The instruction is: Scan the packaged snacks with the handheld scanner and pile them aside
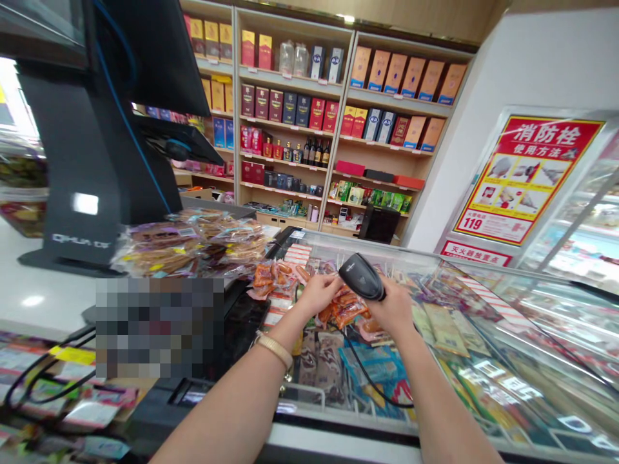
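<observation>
A black handheld barcode scanner (362,277) is in my right hand (393,309), with its head tilted up and toward the left. Close beside it, my left hand (319,293) is closed at the upper edge of an orange vacuum-packed snack packet (345,309). My left fingertips are partly hidden behind the scanner's head. More orange snack packets (271,278) lie to the left of that hand, on the glass top of the display freezer (309,399). The scanner's black cable (360,367) loops down over the glass between my forearms.
Clear-wrapped snack packs (193,241) are heaped on the left, beside a black checkout terminal (72,161) on the white counter (29,296). Several packaged foods show through the freezer's glass. Shelves of boxed bottles (290,106) stand behind; a red sign (529,174) hangs at right.
</observation>
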A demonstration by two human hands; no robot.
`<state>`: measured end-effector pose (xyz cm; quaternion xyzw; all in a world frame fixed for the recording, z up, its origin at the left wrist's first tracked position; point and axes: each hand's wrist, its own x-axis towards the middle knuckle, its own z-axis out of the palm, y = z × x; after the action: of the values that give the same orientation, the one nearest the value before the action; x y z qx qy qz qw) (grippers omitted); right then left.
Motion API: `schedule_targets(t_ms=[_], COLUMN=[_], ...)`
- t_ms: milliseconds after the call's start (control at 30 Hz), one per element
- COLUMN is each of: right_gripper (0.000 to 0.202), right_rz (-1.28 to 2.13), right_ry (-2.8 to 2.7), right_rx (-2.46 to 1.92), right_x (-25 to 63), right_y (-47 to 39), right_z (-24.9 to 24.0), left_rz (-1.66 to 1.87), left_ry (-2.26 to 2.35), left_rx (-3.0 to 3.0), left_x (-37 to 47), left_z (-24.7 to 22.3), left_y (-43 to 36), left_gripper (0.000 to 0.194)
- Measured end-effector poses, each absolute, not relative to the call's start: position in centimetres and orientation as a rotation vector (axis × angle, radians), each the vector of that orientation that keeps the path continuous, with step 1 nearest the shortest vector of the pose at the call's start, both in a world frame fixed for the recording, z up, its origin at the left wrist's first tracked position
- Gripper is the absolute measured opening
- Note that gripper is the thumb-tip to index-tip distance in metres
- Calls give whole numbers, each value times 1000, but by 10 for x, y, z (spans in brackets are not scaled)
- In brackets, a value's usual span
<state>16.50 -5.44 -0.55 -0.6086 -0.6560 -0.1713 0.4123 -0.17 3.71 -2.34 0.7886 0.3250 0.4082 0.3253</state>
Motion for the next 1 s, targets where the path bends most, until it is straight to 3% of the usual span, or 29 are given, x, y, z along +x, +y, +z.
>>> schedule_targets(t_ms=[133, 233, 333, 567, 1000], right_gripper=[28, 30, 31, 32, 32], right_rz=[-426, -407, -390, -401, -374], right_ry=[-1639, -1626, -1629, -1638, -1641], right_rx=[-1557, -1552, -1543, -1538, -1547], right_x=[164, 163, 160, 158, 159], right_y=[-54, -55, -56, -58, -56], right_z=[-7, -5, -3, -1, -4], left_rz=[1214, 1077, 819, 734, 596], left_ry=[1200, 1581, 1777, 1891, 1868], left_rx=[2239, 2441, 2495, 2505, 2516], left_x=[-12, -23, -28, -26, -31], left_z=[-22, -26, -32, -33, -19], left_y=[40, 42, 44, 42, 39], left_gripper=[22, 42, 49, 29, 29])
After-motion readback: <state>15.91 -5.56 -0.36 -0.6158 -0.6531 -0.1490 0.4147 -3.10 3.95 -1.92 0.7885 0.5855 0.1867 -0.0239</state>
